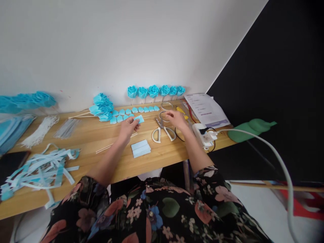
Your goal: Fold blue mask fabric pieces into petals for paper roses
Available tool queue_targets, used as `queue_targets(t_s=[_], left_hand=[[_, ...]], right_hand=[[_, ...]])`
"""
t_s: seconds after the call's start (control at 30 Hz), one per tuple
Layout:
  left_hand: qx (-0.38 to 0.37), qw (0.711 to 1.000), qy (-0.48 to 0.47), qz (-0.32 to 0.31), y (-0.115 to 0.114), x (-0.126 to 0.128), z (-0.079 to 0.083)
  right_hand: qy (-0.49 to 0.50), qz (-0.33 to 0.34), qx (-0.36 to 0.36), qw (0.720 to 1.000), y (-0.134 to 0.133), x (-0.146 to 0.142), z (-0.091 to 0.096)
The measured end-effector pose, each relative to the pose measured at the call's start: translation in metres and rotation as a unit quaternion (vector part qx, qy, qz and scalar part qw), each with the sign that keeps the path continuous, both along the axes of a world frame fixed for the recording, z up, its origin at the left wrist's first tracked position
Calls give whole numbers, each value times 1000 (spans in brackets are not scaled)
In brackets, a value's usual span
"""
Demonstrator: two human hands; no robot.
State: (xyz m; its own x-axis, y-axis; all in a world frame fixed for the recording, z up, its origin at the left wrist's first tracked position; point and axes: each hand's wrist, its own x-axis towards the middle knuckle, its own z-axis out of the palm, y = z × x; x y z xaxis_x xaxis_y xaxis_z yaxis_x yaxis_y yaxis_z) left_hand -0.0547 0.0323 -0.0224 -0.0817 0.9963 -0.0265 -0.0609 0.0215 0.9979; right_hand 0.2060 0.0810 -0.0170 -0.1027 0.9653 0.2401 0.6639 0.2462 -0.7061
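Head view — left hand [128, 126] clamped on one blue piece [140, 118], right hand [175, 119], hold unclear — six roses [153, 90] abreast

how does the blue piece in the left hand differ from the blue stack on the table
The blue piece is pinched in the left hand; the stack lies on the table. The blue piece is smaller than the stack. The blue piece looks brighter, the stack paler. Both are blue.
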Motion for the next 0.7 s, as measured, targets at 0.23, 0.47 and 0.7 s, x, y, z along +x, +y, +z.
queue_targets(t_s=[0.23,0.47,0.7], left_hand=[[-3,1000,-14,-6,3,-2,1],[6,999,-20,-39,6,-3,17],[-47,996,-15,-68,0,-12,11]], right_hand=[[-77,27,-11,997,-7,-25,-23],[-102,-10,-7,995,-9,-32,-28],[-40,-41,-17,998,-5,-26,-42]])
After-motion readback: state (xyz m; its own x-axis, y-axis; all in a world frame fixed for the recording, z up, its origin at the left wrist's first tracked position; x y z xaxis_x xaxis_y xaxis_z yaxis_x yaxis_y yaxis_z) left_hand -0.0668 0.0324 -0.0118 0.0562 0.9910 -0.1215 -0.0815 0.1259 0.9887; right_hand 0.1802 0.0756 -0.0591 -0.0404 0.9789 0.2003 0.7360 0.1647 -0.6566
